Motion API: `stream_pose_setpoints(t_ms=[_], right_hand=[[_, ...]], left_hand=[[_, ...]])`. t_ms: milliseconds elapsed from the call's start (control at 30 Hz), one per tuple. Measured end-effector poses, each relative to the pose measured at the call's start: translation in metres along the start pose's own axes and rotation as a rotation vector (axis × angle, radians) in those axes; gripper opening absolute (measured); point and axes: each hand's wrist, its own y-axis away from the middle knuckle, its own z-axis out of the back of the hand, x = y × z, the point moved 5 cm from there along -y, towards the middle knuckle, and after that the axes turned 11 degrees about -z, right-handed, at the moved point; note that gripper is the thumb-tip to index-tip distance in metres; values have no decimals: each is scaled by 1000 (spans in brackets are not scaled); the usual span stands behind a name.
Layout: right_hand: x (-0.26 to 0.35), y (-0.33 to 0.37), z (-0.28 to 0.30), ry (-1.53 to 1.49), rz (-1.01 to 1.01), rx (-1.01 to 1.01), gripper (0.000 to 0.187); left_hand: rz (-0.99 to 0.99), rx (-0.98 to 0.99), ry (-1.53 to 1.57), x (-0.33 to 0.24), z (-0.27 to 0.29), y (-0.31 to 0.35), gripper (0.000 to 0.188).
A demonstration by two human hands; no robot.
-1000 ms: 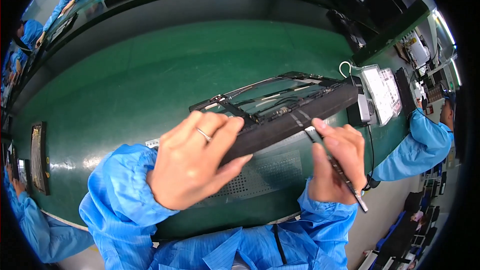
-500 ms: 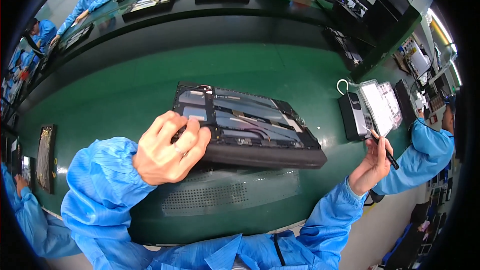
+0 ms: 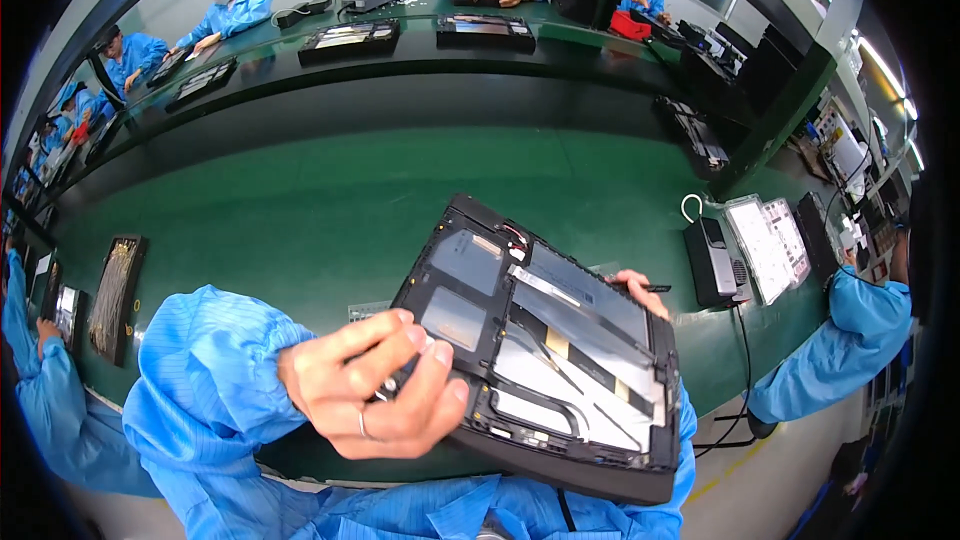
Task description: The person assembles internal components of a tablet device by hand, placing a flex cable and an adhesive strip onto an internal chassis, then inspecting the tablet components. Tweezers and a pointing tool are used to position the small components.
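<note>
An opened flat electronic device (image 3: 560, 340), tablet-like, with grey panels, cables and a black frame, is tilted above the bench with its inside showing. Around its far right edge curl the fingers of my right hand (image 3: 643, 292); the palm is hidden behind it. A slim black pen-like tool (image 3: 657, 289) sticks out from those fingers. My left hand (image 3: 390, 395), a ring on one finger, is at the device's left edge with fingers bent together. A small whitish bit shows at its fingertips, too small to name.
A black and silver box-shaped unit (image 3: 710, 260) with a cable stands at the right, beside clear plastic trays (image 3: 765, 245). A black tray of thin strips (image 3: 117, 298) lies at the left. Similar devices (image 3: 487, 32) rest on the raised far shelf. Co-workers in blue sit around the bench.
The device was lifted off the bench, tilted and turned towards me. My right hand moved left from beside the box unit to the device's far edge. My left hand came nearer me.
</note>
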Motion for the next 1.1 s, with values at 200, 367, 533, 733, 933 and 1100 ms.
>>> stream_pose_setpoints(t_ms=[200, 367, 533, 733, 933, 1100], right_hand=[[5, 20, -23, 92, 60, 68, 17], [17, 46, -43, 77, 226, -82, 20], [16, 62, -62, 214, 306, -166, 22], [18, 76, -73, 227, 440, -158, 23], [20, 84, -76, 282, 585, -88, 23], [21, 90, -80, 376, 658, -63, 24]], left_hand=[[-2, 105, 50, 12, -4, 28, 19], [155, 64, -78, 21, -22, 43, 26], [245, 20, -159, 26, -29, 54, 26], [286, 30, -215, 33, -28, 47, 32], [275, 22, -246, 30, -17, 38, 34], [283, 5, -257, 27, -12, 33, 35]])
